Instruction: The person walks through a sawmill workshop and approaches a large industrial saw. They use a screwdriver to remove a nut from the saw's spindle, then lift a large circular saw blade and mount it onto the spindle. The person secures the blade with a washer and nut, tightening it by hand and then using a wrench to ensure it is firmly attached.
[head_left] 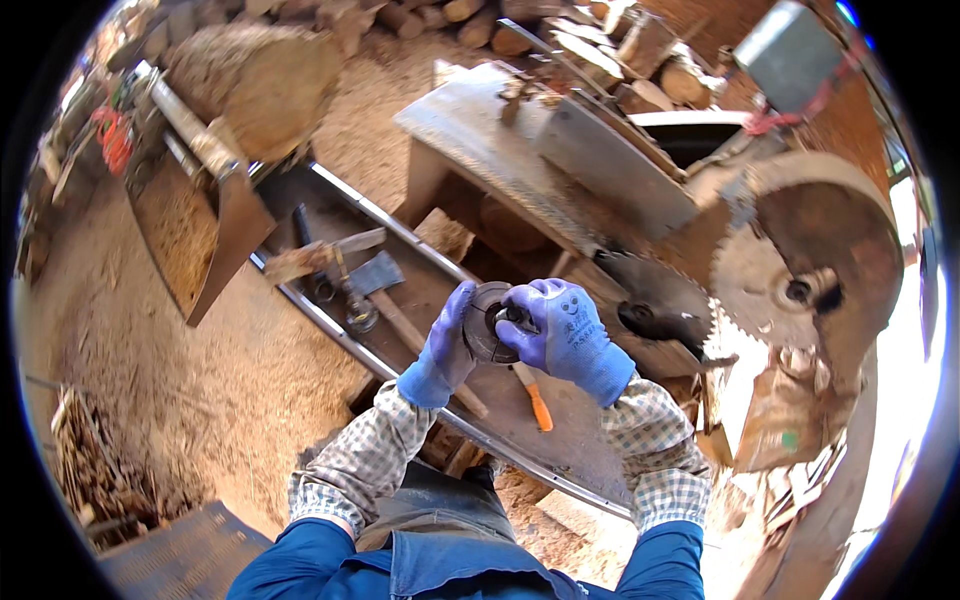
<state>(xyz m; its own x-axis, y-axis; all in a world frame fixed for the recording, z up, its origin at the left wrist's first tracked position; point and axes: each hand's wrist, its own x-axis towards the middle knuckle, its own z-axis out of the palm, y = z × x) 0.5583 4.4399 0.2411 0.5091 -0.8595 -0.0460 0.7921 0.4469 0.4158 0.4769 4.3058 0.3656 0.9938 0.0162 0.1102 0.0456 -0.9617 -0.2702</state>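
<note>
In front of my chest, above the metal bench, I hold a round, dark metal disc [477, 335] with a hole in its middle. My left hand [447, 348], in a purple-blue glove, grips the disc by its left rim. At its centre the gloved fingers of my right hand [573, 335] are pinched on a small dark part [514, 316], mostly hidden by the fingers. Below the disc, an orange-handled tool [541, 408] lies on the bench. Left of my hands is a hatchet [377, 273] with a long wooden handle.
The metal-edged bench [580, 450] runs diagonally under my hands. A toothed circular saw blade [765, 280] stands at the right, with a second dark blade [650, 290] nearer my right hand. A metal saw table [480, 115] lies beyond; a large log [255, 90] is far left.
</note>
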